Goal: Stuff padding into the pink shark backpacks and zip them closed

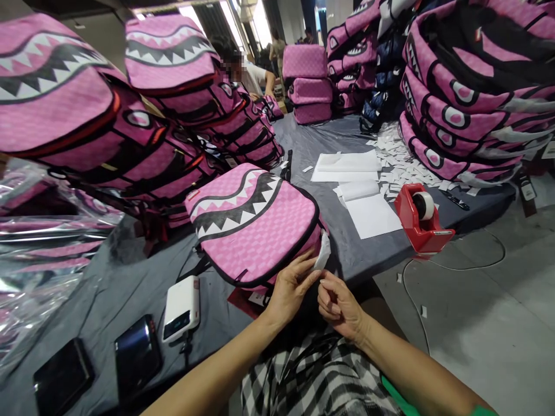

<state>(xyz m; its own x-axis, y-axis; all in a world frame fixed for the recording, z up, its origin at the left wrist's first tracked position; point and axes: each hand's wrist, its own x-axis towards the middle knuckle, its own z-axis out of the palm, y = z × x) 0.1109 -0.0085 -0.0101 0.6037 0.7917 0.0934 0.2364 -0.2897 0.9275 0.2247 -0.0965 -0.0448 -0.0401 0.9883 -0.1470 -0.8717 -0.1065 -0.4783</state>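
A pink checkered backpack (264,228) with a black-and-white shark-tooth print lies in front of me on the table. At its near right side, a white paper wrap (323,252) sticks up along the edge. My left hand (292,286) is closed on the lower end of this wrap, thumb against fingers, resting by the bag's side. Close beside it, my right hand (340,303) has its fingers curled, thumb and forefinger pinched near the wrap's bottom end. What that pinch holds, if anything, is too small to see. A dark red tag (245,301) shows under the bag.
Stacked pink backpacks (173,52) rise at left, with more (459,115) at right. White sheets (370,214), paper scraps (390,156) and a red tape dispenser (422,222) lie right. A power bank (182,309) and two phones (137,352) lie left. Another person (258,78) works behind.
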